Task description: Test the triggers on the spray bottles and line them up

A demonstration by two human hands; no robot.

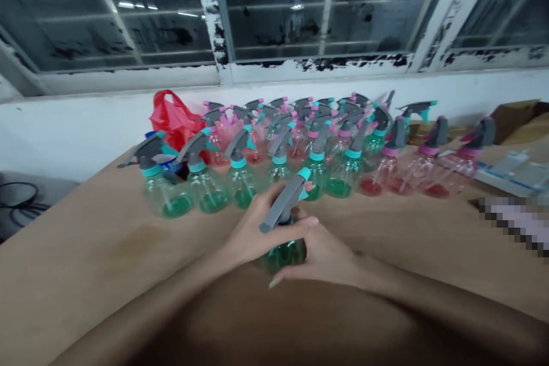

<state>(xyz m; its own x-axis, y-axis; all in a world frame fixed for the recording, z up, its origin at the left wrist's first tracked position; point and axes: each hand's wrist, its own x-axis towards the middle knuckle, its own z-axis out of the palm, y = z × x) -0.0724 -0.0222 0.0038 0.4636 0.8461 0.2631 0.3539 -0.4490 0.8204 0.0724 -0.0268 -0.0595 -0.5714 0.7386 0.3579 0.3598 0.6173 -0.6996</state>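
A spray bottle [283,257] with a clear green body and a grey and turquoise trigger head is held close in front of me, above the near part of the table. My left hand [257,223] is wrapped around its neck, just under the spray head. Lower down, my right hand [328,254] grips the body from the right, thumb at the front. Behind my hands stands a row of similar bottles, among them a green one [214,197] with a turquoise collar and a red-bottomed one [403,174] with a pink collar.
Several more spray bottles crowd behind the front row. A red plastic bag [174,117] sits at the back left by the wall. Cardboard [521,120] and a white and blue tray [514,174] lie on the right of the wooden table [86,257]. Black cable [21,203] hangs beyond its left edge.
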